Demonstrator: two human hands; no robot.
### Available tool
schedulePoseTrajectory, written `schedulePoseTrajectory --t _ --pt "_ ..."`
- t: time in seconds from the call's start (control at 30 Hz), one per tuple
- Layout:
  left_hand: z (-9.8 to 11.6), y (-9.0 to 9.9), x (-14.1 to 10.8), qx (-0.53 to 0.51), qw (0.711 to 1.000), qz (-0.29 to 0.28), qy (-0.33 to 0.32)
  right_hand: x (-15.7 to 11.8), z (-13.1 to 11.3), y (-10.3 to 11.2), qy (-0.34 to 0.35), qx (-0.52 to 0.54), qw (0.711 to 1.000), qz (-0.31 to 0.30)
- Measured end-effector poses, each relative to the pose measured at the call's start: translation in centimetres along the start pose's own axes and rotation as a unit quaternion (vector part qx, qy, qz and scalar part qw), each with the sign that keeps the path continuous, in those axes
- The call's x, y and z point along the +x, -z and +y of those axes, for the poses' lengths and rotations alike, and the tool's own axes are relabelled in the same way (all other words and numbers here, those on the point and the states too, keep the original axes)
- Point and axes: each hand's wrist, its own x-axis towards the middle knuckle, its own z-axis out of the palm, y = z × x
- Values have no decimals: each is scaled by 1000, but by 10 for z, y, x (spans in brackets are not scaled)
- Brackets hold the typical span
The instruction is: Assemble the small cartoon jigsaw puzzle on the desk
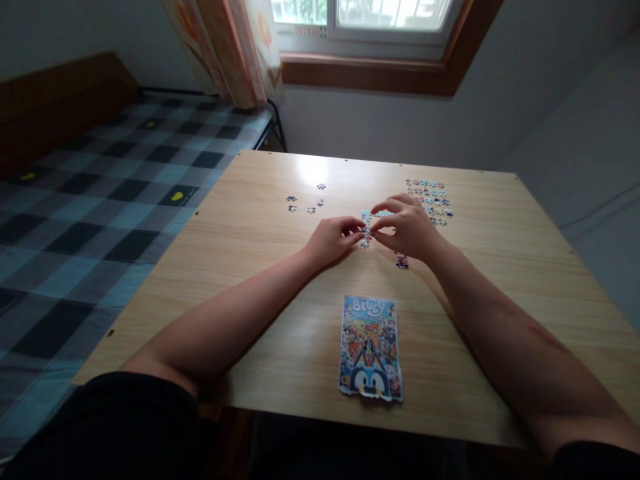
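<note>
A narrow strip of joined jigsaw pieces (366,241) lies near the middle of the table. From its left side, my left hand (336,240) grips the strip's edge, fingers curled and the thumb low. On the other side, my right hand (413,230) has its thumb and index finger pinched together at the strip; the small jigsaw piece there is mostly hidden by the fingertips. More light blue joined pieces (384,214) show partly under the right fingers. A small dark purple puzzle cluster (402,261) rests below the right palm.
Loose jigsaw pieces (429,193) lie in rows at the right back, and several more scattered pieces (311,211) are at the left. A "Bluey" picture sheet (371,350) lies near the front edge of the wooden table (280,333). A checkered bed (125,193) stands left.
</note>
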Motion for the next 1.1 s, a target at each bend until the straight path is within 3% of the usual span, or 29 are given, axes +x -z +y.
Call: schedulePoseTrajectory --t 0.17,0.27,0.53,1.1 --pt "-1 3 1 37 996 85 -5 1 6 24 -86 11 986 -142" --pt "-3 6 2 61 993 104 16 0 12 32 -116 3 975 -187" --pt "-10 1 1 95 994 55 6 2 -4 18 -99 68 971 -205" --pt "-11 0 -2 173 984 -4 -33 7 -21 8 -89 56 969 -225"
